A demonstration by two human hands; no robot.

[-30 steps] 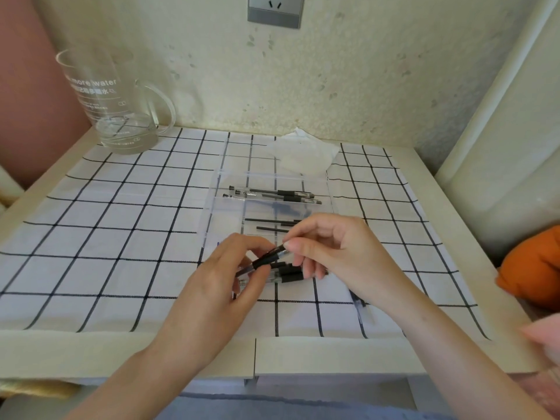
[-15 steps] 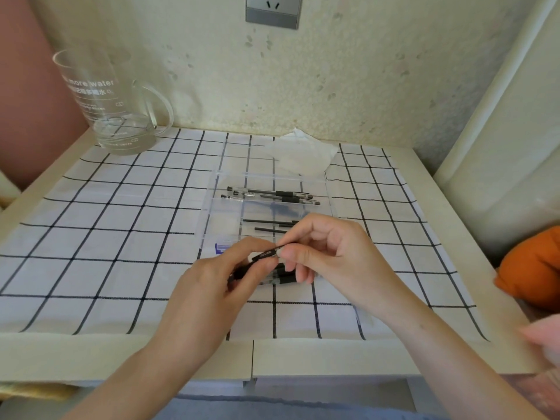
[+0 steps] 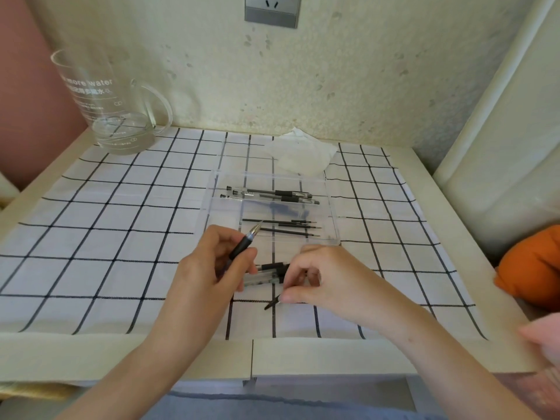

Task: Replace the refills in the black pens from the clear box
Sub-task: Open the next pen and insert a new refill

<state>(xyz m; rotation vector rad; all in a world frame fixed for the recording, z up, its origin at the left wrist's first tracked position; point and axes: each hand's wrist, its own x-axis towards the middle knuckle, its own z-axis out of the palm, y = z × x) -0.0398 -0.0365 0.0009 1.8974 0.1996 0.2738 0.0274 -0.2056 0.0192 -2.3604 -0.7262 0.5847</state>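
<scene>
My left hand (image 3: 209, 268) grips a black pen (image 3: 245, 244) by its dark grip, tip pointing up and to the right. My right hand (image 3: 327, 280) rests low on the cloth, its fingertips pinching a thin black refill (image 3: 272, 302). Between the hands lie clear pen barrels with black caps (image 3: 266, 272). Behind them stands the clear box (image 3: 331, 207), holding two black pens (image 3: 269, 194) in its far compartment and loose refills (image 3: 281, 227) in the near one.
A checked cloth (image 3: 106, 237) covers the small table. A glass jug (image 3: 103, 101) stands at the back left, a crumpled tissue (image 3: 300, 154) behind the box. An orange object (image 3: 533, 268) lies at the right edge. The wall is close behind.
The hands have parted. My left hand now holds the pen alone with its tip raised, and my right hand has dropped to the cloth with a refill in its fingertips.
</scene>
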